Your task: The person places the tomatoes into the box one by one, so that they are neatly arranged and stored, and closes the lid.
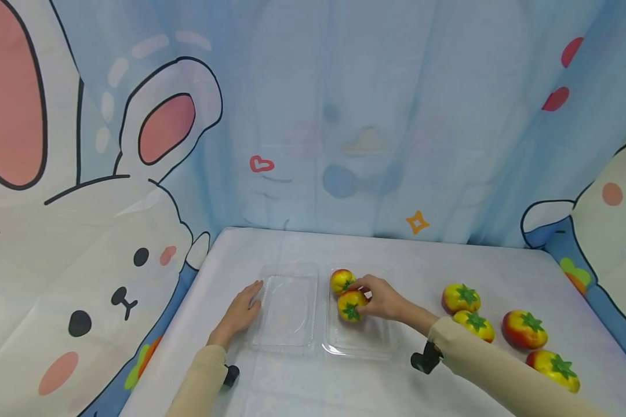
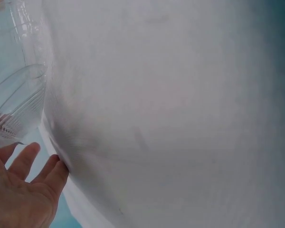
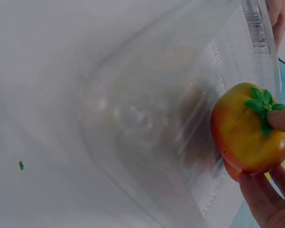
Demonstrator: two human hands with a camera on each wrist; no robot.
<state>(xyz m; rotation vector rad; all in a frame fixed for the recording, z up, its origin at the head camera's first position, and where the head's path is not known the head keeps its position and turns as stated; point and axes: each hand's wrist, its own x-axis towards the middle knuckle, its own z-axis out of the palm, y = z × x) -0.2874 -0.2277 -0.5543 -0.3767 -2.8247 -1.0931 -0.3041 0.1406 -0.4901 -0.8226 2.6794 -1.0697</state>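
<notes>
Head view: we see a clear box (image 1: 357,340) lying open, with one fruit (image 1: 339,280) in its right half.
Right hand (image 1: 383,298): we pinch a second fruit (image 1: 350,304) over that half, just beside the first; we can't tell if it touches the bottom.
Left hand (image 1: 239,311): our fingers are spread by the left half (image 1: 287,313).
Four more fruits (image 1: 459,297): they lie on the table (image 1: 344,394), to our right.
Fruit step: we seem to be filling the box.
Next for this fruit: we probably need to rest it down softly, then let go.

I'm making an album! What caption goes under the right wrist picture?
A right hand holds a red-and-yellow fruit, thumb on its green leaves, at a clear plastic container.
</notes>
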